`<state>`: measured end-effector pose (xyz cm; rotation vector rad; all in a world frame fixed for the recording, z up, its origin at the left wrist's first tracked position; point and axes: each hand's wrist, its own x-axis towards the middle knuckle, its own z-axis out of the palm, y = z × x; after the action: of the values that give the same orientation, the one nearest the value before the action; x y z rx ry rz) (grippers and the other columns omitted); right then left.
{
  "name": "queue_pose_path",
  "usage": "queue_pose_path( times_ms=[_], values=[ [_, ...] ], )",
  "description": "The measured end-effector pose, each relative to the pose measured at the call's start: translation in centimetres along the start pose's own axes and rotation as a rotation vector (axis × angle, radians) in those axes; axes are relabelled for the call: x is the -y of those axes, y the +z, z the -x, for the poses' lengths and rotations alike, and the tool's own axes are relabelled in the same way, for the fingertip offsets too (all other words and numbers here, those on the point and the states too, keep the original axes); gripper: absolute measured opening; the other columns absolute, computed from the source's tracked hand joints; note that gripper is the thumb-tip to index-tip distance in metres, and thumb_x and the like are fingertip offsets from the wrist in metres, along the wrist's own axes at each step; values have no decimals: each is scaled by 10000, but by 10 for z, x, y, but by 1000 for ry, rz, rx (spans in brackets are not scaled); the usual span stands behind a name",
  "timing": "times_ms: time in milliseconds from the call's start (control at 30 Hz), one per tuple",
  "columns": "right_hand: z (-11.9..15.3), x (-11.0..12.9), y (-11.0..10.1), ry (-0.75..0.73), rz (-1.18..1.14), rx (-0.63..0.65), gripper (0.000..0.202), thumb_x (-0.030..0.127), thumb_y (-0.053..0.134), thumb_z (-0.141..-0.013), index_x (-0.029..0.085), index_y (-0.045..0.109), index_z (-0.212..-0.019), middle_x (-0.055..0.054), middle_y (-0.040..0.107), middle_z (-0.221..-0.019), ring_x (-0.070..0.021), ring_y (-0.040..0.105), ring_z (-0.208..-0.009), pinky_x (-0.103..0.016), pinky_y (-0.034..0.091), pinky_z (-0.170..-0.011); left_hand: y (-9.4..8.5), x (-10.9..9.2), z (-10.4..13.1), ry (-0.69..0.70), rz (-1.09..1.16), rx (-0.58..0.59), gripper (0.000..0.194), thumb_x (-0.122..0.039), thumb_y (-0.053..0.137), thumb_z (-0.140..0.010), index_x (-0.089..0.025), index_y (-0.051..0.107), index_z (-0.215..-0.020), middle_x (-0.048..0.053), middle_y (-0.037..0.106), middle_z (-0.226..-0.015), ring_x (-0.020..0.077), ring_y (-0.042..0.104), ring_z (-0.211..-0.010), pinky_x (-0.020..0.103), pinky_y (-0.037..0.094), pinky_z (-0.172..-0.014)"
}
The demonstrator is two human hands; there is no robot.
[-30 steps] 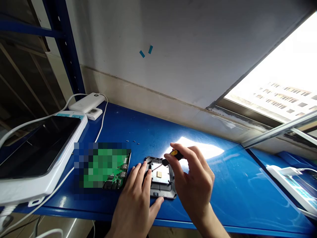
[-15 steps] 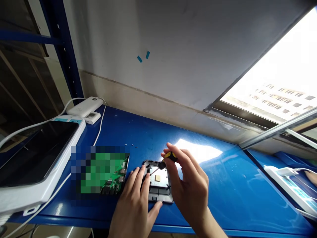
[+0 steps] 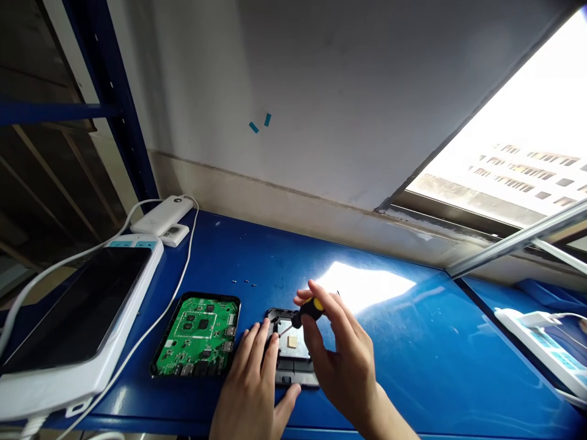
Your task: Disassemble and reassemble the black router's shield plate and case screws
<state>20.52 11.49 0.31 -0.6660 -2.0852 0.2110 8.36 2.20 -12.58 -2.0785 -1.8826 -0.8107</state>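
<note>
My right hand (image 3: pixel 343 354) grips a small black and yellow screwdriver (image 3: pixel 310 309) between thumb and fingers. Its thin shaft slants down to the left, the tip ending close to my left fingertips. Under it lies a dark device cover (image 3: pixel 298 377) with a metal plate (image 3: pixel 298 353) and a small tan pad (image 3: pixel 292 342) on the plate. My left hand (image 3: pixel 252 379) rests with outstretched fingers along the cover's left edge, the thumb at its lower edge. Left of that hand, a green circuit board (image 3: pixel 197 333) sits in a black casing.
Several tiny screws (image 3: pixel 246 282) lie beyond the board. On the left, a black-screened phone (image 3: pixel 82 305) rests on a white power strip (image 3: pixel 132 318), with a white power bank (image 3: pixel 162 215) behind and a white cable (image 3: pixel 178 278). Another power strip (image 3: pixel 541 351) lies far right.
The view has tilted slightly, so the scene sits lower. The board, blurred by blocks before, shows clearly now. My hands keep nearly the same pose, the screwdriver still at the cover.
</note>
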Motion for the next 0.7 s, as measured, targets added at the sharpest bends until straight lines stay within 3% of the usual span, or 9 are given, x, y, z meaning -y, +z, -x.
queue_pose_path(
  times_ms=[100,333,467,567,700],
  values=[
    [0,-4,-9,20,-61,50,543,48,590,-934,223,506,-1440,-88,762,-1095,-181,770,-957,-286,661,-812,3,3,1,20,-11,-9,645,-462,686,-860,-100,545,-1375,205,580,-1480,358,608,-1313,427,604,-979],
    [-7,-7,-16,7,-214,137,384,73,656,-918,207,610,-1275,-97,746,-1052,-177,763,-906,-248,655,-761,1,3,2,30,4,-16,603,-422,655,-878,-99,527,-1371,203,626,-1429,341,620,-1297,428,585,-995],
    [-10,-4,-8,-23,-180,41,341,133,700,-911,201,641,-1240,-61,702,-903,-163,728,-765,-256,644,-644,-2,0,2,-46,53,18,584,-408,624,-901,-114,511,-1392,199,595,-1466,340,585,-1337,457,561,-1034],
    [-10,-7,-5,1,-118,-42,344,165,742,-886,224,655,-1213,-27,665,-807,-149,663,-662,-263,620,-559,-6,2,0,-14,70,29,623,-446,641,-899,-127,500,-1416,189,598,-1466,330,606,-1314,435,580,-1006],
    [-9,-11,-8,14,-83,35,390,140,665,-927,214,612,-1306,-90,721,-979,-181,724,-829,-296,655,-674,-15,0,-4,-59,108,60,580,-416,648,-909,-127,519,-1395,190,575,-1488,341,574,-1347,453,575,-1019]
  ],
)
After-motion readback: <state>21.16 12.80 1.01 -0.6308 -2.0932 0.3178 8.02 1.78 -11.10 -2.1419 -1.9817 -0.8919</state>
